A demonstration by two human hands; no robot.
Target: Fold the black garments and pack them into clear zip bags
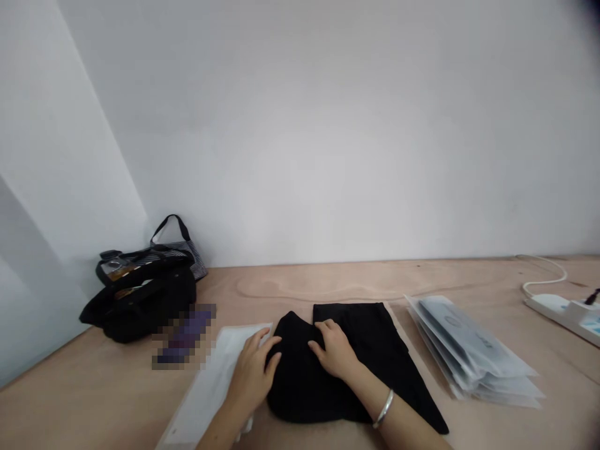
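Note:
A piece of black cloth [302, 387], seemingly a folded garment, lies in front of me with a notch in its far edge. My left hand [253, 370] is at its left side, fingers apart, the fingertips touching or just over the cloth's edge. Near the notch, my right hand [334, 349] rests on the fabric with fingers and thumb spread; a silver bangle [384, 409] circles that wrist. Partly under my left hand and forearm lies a flat, frosted plastic bag [206, 381].
To the right lies a stack of frosted bags [469, 347] with dark contents. A power strip [557, 306] with a white cable is at the far right. Back left stand a black bag [150, 306] and a striped bag [199, 259], near a blurred purple item [187, 337]. A wall closes the table's back.

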